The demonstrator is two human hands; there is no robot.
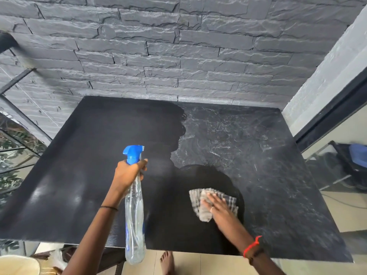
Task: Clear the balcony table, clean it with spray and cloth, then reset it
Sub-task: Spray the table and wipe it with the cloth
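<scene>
The bench top is dark polished stone, glossy, with pale streaky smears over its right half. The spray bottle above its near edge is clear smooth plastic, its trigger head blue plastic. The cloth on the bench is checked woven fabric. Behind the bench, the wall is rough grey stone

1 head-worn wide-angle camera looks down, close over the table, facing the stone wall.

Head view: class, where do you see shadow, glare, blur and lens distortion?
In the head view, a person-shaped silhouette darkens the table left and centre, streaky glare brightens its right side, the wide lens bows the stone wall, and the right hand on the cloth looks slightly blurred.
</scene>
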